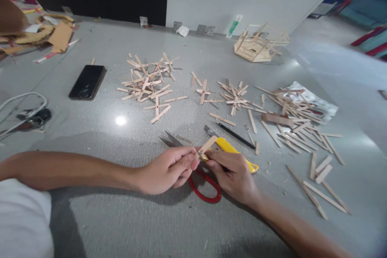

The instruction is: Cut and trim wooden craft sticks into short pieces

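- Between both hands, one wooden stick (208, 145), pinched by your left hand (175, 169)!
- Your right hand (232, 173) pinches one small tool (203, 156), mostly hidden, against it.
- Beneath them, one pair of scissors (211, 200); just beyond your right, one yellow cutter (224, 145).

held stick (209, 145): pale tan | scissor handle (209, 199): red | cutter (224, 145): yellow | phone (88, 82): black | table (121, 217): grey

head cam | faces forward and down | close above tabletop (136, 225)
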Action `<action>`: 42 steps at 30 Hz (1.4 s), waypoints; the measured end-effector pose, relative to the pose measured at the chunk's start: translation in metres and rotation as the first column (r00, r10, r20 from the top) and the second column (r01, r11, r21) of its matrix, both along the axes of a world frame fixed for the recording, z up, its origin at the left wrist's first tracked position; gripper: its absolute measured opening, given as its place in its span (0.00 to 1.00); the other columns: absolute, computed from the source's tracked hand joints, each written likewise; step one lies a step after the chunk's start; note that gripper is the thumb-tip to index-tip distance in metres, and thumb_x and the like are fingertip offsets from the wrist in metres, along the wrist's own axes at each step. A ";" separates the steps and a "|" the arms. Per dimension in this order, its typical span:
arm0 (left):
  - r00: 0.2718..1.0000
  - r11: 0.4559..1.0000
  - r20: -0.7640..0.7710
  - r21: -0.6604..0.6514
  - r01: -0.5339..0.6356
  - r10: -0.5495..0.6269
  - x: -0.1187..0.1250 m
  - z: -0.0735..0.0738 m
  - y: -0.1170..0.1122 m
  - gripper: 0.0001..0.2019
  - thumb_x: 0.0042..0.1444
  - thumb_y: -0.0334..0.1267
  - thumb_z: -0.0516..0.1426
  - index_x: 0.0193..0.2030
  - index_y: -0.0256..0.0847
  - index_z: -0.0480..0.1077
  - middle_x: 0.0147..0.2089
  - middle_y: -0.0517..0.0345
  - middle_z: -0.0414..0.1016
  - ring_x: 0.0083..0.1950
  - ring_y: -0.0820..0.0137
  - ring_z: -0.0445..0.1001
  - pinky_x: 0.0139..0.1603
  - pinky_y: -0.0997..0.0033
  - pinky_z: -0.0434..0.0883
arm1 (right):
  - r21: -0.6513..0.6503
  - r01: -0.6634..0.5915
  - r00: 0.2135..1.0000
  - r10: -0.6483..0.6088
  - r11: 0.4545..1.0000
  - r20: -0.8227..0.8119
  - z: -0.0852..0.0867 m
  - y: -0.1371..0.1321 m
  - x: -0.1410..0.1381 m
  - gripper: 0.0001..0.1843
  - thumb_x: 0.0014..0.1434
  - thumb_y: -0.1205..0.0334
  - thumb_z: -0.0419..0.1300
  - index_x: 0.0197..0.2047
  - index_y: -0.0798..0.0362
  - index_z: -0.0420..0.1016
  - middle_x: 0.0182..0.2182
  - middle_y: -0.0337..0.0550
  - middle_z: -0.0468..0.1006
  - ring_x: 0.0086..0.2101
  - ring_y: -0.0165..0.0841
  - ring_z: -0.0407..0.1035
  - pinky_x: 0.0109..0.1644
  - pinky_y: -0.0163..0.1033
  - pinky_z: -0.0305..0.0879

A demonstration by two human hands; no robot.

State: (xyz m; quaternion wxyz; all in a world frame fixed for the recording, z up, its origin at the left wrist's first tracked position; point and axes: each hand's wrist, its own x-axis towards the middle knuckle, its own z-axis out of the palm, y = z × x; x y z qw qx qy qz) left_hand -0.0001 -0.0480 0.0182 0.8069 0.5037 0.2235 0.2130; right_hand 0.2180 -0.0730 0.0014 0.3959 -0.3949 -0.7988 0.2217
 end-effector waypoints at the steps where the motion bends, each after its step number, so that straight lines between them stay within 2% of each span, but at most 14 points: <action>1: 1.000 1.000 0.001 -0.007 0.000 0.000 0.000 -0.001 0.001 0.23 0.74 0.60 0.51 0.37 0.42 0.60 0.25 0.73 0.49 0.21 0.79 0.49 0.21 0.76 0.50 | -0.017 0.015 1.000 -0.015 1.000 -0.002 0.000 0.000 0.000 0.19 0.76 0.63 0.54 0.32 0.52 0.77 0.22 0.39 0.78 0.23 0.31 0.74 0.30 0.34 0.70; 4: 1.000 1.000 0.009 -0.020 -0.006 0.006 0.000 -0.003 0.002 0.23 0.74 0.60 0.51 0.36 0.43 0.59 0.24 0.74 0.48 0.20 0.80 0.49 0.20 0.76 0.51 | -0.077 0.057 0.998 -0.059 0.995 -0.017 0.001 0.000 -0.002 0.15 0.72 0.68 0.58 0.33 0.53 0.80 0.23 0.38 0.80 0.24 0.31 0.75 0.33 0.34 0.73; 9: 1.000 0.998 0.002 -0.062 -0.030 0.031 0.000 -0.004 0.002 0.23 0.73 0.59 0.53 0.36 0.43 0.58 0.25 0.75 0.48 0.21 0.80 0.47 0.21 0.76 0.51 | -0.136 0.106 0.993 -0.112 0.985 -0.032 -0.001 0.000 -0.003 0.13 0.70 0.67 0.59 0.35 0.53 0.83 0.25 0.40 0.82 0.23 0.31 0.74 0.31 0.34 0.73; 15: 0.999 0.996 0.020 -0.080 -0.034 0.036 0.000 -0.006 0.002 0.21 0.75 0.55 0.51 0.36 0.42 0.59 0.25 0.73 0.50 0.21 0.80 0.49 0.21 0.77 0.51 | -0.161 0.161 0.984 -0.170 0.974 -0.044 -0.006 0.000 -0.003 0.10 0.69 0.67 0.61 0.39 0.52 0.85 0.33 0.45 0.88 0.32 0.36 0.81 0.37 0.37 0.76; 20: 0.998 0.997 0.047 -0.073 -0.028 0.032 0.001 -0.005 0.002 0.20 0.76 0.54 0.50 0.38 0.41 0.60 0.26 0.73 0.52 0.21 0.80 0.48 0.21 0.77 0.52 | -0.188 0.041 0.998 -0.049 0.981 -0.039 -0.003 0.002 0.002 0.20 0.76 0.57 0.54 0.33 0.52 0.79 0.23 0.39 0.77 0.22 0.30 0.68 0.28 0.35 0.66; 24: 0.999 0.998 0.039 -0.050 -0.023 0.025 0.001 -0.002 0.002 0.20 0.76 0.55 0.50 0.38 0.41 0.61 0.26 0.73 0.51 0.22 0.79 0.48 0.21 0.76 0.51 | -0.185 -0.022 0.998 0.011 0.983 -0.059 -0.003 0.001 0.003 0.27 0.79 0.48 0.49 0.31 0.51 0.72 0.20 0.35 0.69 0.20 0.29 0.60 0.26 0.35 0.59; 27: 0.999 0.999 0.048 -0.040 -0.011 0.013 0.001 -0.002 0.002 0.20 0.76 0.55 0.50 0.38 0.41 0.61 0.26 0.73 0.51 0.22 0.79 0.48 0.22 0.76 0.51 | -0.206 -0.052 0.997 0.037 0.977 -0.072 -0.005 0.000 0.004 0.29 0.79 0.45 0.46 0.27 0.49 0.66 0.18 0.33 0.64 0.19 0.28 0.55 0.24 0.36 0.55; 31: 0.999 1.000 0.050 -0.011 -0.013 0.013 0.001 -0.003 0.001 0.20 0.76 0.55 0.50 0.38 0.42 0.61 0.25 0.72 0.52 0.22 0.78 0.48 0.21 0.76 0.52 | -0.210 -0.026 0.998 0.014 0.977 -0.059 -0.007 0.000 0.004 0.31 0.78 0.43 0.46 0.24 0.48 0.60 0.18 0.33 0.61 0.19 0.28 0.52 0.25 0.37 0.55; 38: 1.000 1.000 0.018 0.012 -0.012 0.011 0.000 0.000 0.003 0.21 0.75 0.56 0.50 0.37 0.42 0.61 0.26 0.72 0.53 0.22 0.79 0.49 0.22 0.76 0.52 | -0.253 -0.064 0.995 0.042 0.965 -0.095 -0.003 0.003 0.003 0.32 0.77 0.42 0.48 0.23 0.48 0.58 0.19 0.32 0.56 0.21 0.29 0.50 0.25 0.37 0.52; 42: 0.999 0.999 0.005 0.033 -0.032 0.032 0.001 -0.001 0.006 0.21 0.75 0.56 0.50 0.37 0.42 0.60 0.25 0.73 0.51 0.22 0.79 0.48 0.21 0.76 0.52 | -0.323 -0.028 0.997 0.005 0.946 -0.072 -0.002 0.005 0.001 0.29 0.77 0.43 0.51 0.26 0.50 0.67 0.20 0.34 0.62 0.23 0.30 0.54 0.26 0.37 0.55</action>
